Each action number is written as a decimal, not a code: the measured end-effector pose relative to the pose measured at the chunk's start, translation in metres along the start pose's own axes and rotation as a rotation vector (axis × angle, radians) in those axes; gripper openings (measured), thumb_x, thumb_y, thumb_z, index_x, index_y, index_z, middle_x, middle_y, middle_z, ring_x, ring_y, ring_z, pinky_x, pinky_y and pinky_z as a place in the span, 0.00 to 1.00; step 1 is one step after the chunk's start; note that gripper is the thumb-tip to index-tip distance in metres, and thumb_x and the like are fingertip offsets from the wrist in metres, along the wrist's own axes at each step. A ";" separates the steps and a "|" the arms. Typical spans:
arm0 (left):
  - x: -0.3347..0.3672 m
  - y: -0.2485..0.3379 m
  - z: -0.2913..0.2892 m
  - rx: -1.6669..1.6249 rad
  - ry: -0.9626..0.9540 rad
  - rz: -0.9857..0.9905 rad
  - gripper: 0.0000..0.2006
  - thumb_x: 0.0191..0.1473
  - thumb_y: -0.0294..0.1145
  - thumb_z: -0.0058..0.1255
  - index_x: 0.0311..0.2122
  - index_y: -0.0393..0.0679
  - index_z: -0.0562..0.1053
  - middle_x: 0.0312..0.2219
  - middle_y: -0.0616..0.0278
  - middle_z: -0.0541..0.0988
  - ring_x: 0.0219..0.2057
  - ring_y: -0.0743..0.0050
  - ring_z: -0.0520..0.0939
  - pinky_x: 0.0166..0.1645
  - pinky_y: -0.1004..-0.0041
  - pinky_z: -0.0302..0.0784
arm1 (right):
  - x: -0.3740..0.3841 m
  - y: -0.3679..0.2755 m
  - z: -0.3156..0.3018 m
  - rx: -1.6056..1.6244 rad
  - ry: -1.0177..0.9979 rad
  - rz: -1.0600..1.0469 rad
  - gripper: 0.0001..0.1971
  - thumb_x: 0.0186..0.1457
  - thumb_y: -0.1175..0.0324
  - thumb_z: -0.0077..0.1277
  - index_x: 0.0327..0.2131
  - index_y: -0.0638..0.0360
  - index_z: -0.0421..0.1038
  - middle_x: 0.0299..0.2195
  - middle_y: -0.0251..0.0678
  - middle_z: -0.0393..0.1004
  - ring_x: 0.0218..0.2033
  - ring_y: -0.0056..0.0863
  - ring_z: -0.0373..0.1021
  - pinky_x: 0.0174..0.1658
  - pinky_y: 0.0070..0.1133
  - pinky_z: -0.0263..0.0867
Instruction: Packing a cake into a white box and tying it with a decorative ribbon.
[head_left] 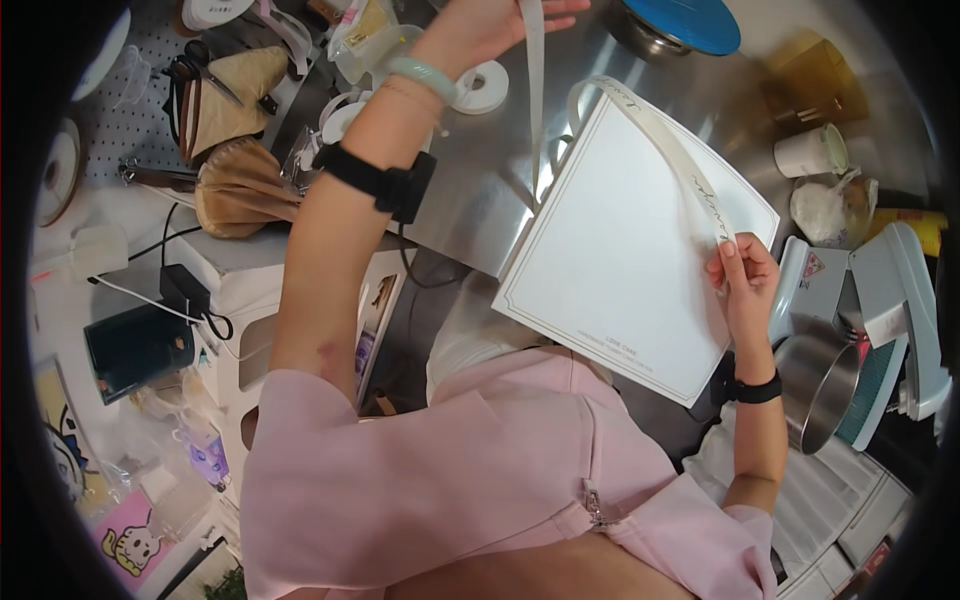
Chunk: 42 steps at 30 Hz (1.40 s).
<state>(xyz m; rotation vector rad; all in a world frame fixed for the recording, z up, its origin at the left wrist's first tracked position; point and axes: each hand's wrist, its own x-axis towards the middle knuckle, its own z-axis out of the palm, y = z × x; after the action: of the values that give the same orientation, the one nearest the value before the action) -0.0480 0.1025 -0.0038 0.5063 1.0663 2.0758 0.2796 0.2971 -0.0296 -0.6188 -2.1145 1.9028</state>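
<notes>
Both hands pinched a cream ribbon (pixel 668 140): left hand (pixel 490 25) high, right hand (pixel 745 275) low, well apart. Beneath lay a white box (pixel 625 270) on a steel worktable (pixel 480 190), a stand mixer (pixel 880 320) alongside.

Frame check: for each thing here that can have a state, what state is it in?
Left hand: raised, gripping the ribbon.
Right hand: pinching the ribbon's other end.
Ribbon: stretched between both hands, draped over the box.
White box: closed, tilted on the steel counter's edge.
Scissors: lying on the pegboard, blades look shut.
White cup: lying on its side.
Tape roll: lying flat.
</notes>
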 end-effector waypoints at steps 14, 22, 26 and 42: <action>-0.061 0.001 0.163 0.274 -0.366 0.123 0.11 0.52 0.25 0.40 0.40 0.32 0.66 0.42 0.43 0.72 0.45 0.58 0.74 0.50 0.69 0.68 | -0.001 -0.006 0.003 -0.025 -0.152 -0.102 0.07 0.54 0.78 0.45 0.37 0.62 0.71 0.25 0.28 0.69 0.26 0.12 0.64 0.29 0.11 0.60; -0.060 -0.091 0.247 0.964 -0.644 -0.268 0.27 0.47 0.27 0.44 0.53 0.25 0.57 0.49 0.33 0.63 0.47 0.49 0.72 0.52 0.69 0.65 | -0.007 0.027 -0.012 -0.117 -0.022 -0.319 0.07 0.53 0.71 0.50 0.34 0.64 0.71 0.29 0.32 0.72 0.31 0.16 0.67 0.33 0.13 0.62; -0.065 -0.138 0.257 1.433 -0.754 0.088 0.29 0.43 0.26 0.46 0.53 0.25 0.58 0.50 0.28 0.61 0.47 0.45 0.71 0.53 0.67 0.63 | -0.004 0.038 -0.015 -0.194 0.056 -0.382 0.07 0.53 0.71 0.50 0.34 0.64 0.71 0.29 0.32 0.72 0.31 0.16 0.67 0.33 0.14 0.62; -0.037 -0.039 0.110 1.500 -0.668 0.416 0.07 0.46 0.29 0.52 0.31 0.38 0.74 0.22 0.57 0.73 0.22 0.62 0.74 0.28 0.69 0.68 | 0.000 -0.009 0.008 0.001 0.036 -0.032 0.11 0.53 0.64 0.52 0.28 0.65 0.72 0.21 0.30 0.73 0.22 0.13 0.67 0.27 0.12 0.62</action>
<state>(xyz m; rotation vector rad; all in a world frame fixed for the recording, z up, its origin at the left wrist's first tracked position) 0.0622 0.1474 0.0275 2.0551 1.9855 0.8020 0.2745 0.2890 -0.0220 -0.6109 -2.0884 1.8626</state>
